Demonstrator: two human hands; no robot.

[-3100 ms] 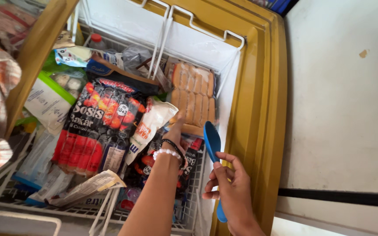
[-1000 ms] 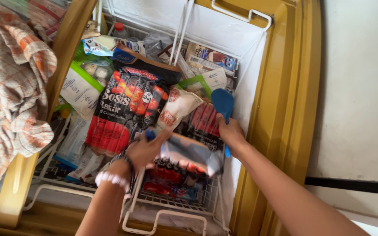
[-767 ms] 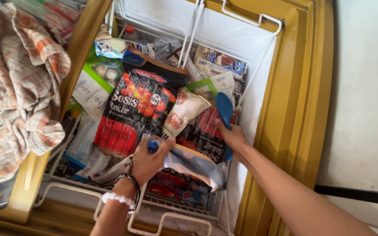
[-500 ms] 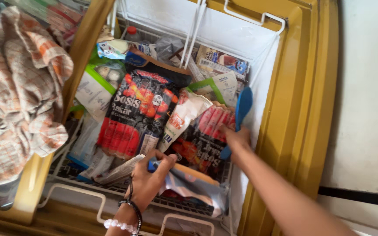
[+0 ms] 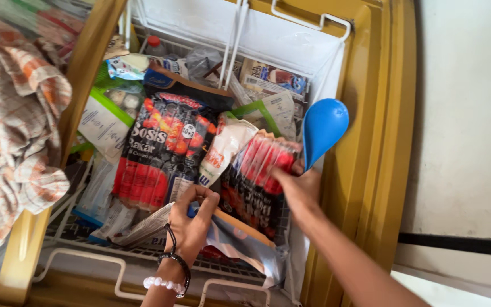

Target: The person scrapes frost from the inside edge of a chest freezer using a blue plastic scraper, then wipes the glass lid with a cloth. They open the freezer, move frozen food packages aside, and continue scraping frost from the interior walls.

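I look down into an open chest freezer with a yellow rim (image 5: 370, 170). My left hand (image 5: 191, 224), with a bead bracelet and a dark band on the wrist, grips a silver and orange food packet (image 5: 240, 241) at the front of the wire basket. My right hand (image 5: 296, 190) holds a blue spoon-shaped scoop (image 5: 322, 128), raised upright by the freezer's right wall, while its fingers touch a dark pack of red sausages (image 5: 257, 182). A large red and black sausage pack (image 5: 163, 150) and a white pouch (image 5: 223, 150) lie beside it.
White wire baskets (image 5: 115, 261) hold several more frozen packets, a small bottle with a red cap (image 5: 153, 45) and boxes at the back. A checked orange and white cloth (image 5: 12, 131) hangs over the freezer's left edge. A pale wall (image 5: 467, 142) stands to the right.
My right hand has lifted the blue scoop higher along the right wall. My left hand has shifted slightly on the silver packet. The dark sausage pack now shows more beside the scoop.
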